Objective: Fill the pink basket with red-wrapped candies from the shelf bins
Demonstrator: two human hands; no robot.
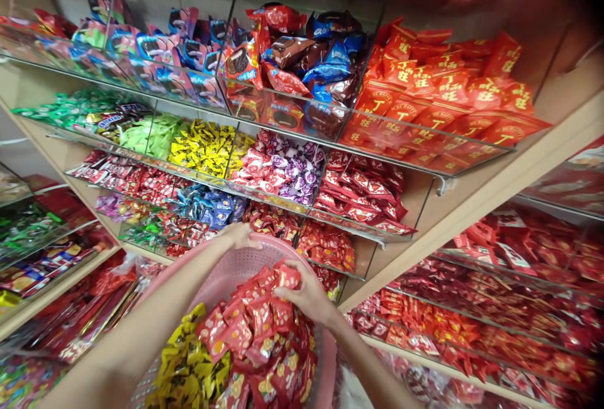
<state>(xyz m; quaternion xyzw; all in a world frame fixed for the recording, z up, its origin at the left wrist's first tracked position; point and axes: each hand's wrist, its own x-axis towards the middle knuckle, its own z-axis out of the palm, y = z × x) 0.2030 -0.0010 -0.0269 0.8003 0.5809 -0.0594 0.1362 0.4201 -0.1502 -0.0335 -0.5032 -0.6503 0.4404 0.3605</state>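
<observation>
Red candy packets (259,321): sitting below wooden shelves (472,192) displaying a SNICKERS wrapper (109,121) and orange packets (434,113) marked 丁, 旺. Lying heaped just under right hand (309,292); pinching one there between thumb and fingers. Gripping far rim of pink basket (276,252) with left hand (240,236). Filling basket toward right edge, touching yellow candies (182,358) toward left.

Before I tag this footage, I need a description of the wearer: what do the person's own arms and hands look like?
The left hand and right hand are ungloved. Both forearms show bare, with no sleeves in view; no watch or bracelet can be seen.
</observation>
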